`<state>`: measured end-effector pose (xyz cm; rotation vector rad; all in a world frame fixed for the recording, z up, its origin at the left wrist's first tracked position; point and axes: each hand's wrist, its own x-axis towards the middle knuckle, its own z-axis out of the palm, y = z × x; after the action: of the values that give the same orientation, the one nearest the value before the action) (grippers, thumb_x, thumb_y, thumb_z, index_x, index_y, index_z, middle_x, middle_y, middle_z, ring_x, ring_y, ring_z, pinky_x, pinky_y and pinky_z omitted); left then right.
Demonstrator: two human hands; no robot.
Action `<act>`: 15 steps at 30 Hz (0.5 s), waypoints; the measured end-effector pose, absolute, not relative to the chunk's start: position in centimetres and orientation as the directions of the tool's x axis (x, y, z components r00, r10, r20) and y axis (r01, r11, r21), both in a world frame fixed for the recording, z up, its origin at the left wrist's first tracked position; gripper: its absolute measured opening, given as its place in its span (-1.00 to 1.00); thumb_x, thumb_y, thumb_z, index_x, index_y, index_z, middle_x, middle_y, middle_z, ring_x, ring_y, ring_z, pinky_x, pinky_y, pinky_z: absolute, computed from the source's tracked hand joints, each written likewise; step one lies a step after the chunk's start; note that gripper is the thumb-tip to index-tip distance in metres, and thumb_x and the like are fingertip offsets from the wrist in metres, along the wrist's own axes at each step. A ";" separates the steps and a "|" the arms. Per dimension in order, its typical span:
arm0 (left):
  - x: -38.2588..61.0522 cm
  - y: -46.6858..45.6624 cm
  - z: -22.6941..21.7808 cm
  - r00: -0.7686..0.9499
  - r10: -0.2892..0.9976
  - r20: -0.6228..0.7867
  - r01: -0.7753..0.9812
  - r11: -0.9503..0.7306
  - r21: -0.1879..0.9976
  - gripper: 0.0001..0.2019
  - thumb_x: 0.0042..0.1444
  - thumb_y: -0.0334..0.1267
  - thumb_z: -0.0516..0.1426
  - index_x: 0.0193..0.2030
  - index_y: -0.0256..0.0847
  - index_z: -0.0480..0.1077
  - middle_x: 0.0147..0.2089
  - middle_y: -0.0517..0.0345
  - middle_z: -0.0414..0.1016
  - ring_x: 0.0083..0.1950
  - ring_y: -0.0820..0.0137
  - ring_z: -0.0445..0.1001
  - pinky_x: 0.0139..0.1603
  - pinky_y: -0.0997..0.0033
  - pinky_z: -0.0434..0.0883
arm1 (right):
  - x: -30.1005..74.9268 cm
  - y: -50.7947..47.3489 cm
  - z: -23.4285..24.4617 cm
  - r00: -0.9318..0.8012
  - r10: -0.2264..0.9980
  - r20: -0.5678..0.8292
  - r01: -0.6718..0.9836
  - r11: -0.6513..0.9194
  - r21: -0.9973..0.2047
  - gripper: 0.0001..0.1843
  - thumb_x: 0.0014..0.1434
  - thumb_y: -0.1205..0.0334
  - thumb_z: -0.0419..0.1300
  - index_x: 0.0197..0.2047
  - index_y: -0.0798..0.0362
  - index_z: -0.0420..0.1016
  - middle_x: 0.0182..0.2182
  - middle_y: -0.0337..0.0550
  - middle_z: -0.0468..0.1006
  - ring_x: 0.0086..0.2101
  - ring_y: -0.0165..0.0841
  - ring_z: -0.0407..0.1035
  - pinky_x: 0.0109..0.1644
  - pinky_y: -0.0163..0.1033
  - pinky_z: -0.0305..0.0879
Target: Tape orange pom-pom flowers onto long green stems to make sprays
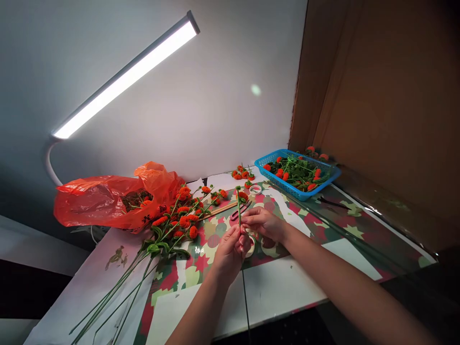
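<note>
Over the middle of the table, my left hand (232, 247) is closed around the lower part of a green flower stem (239, 208). The fingers of my right hand (265, 224) pinch the same stem slightly higher up. It stands nearly upright, with a small green tip at its top. An orange flower head (243, 196) shows right beside the stem; whether it is joined to it I cannot tell. Behind my hands lie small pink-handled snips (240, 211). A pale tape roll (251, 246) is partly hidden by my hands.
Long-stemmed orange flowers (185, 221) lie to the left, before a red plastic bag (97, 199). A blue basket (307, 195) with flowers and greenery stands at the back right. Thin sticks (220, 210), a white ring (255, 190) and several flower heads (241, 173) lie behind. A lamp (125, 76) hangs above.
</note>
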<state>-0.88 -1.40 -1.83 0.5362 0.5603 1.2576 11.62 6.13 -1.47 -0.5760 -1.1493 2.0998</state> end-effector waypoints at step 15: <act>-0.4 -1.6 -1.9 0.263 0.963 -0.060 -0.799 0.252 0.546 -0.82 0.01 -0.28 0.21 -0.46 -0.28 0.29 -0.63 0.38 -0.02 -0.65 0.66 0.01 -0.64 0.71 0.09 | 11.6 5.8 -1.0 -0.642 0.766 0.036 -0.392 -0.288 -0.874 -0.83 -0.11 0.21 0.35 -0.46 0.12 0.52 -0.55 -0.28 0.44 -0.45 -0.48 0.31 -0.29 -0.33 0.20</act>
<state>-0.40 -1.62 -1.86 0.4551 0.4254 1.2476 11.63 5.76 -0.99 -0.5140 -1.1943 1.9907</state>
